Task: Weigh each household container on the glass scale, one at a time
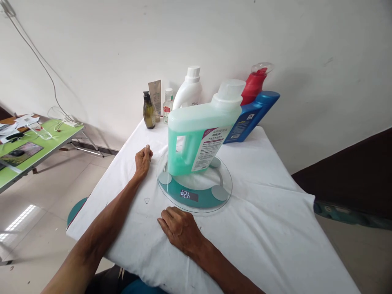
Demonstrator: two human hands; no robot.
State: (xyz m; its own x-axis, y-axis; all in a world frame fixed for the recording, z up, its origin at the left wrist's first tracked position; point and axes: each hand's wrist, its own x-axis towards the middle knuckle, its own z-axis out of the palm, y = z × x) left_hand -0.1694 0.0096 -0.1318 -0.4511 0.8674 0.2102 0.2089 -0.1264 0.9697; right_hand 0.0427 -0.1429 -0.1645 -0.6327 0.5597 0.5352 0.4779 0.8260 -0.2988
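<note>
White cloth (pixel 260 212) under both empty hands

The big green jug (pixel 202 134) is see-through plastic, smooth, with a shiny paper label. The round scale (pixel 194 188) under it is clear, shiny glass. The counter (pixel 260 212) wears a soft white cloth, matt and a bit wrinkled. The blue bottle (pixel 249 118) looks like smooth plastic. The floor (pixel 36 204) tiles are glossy.
</note>
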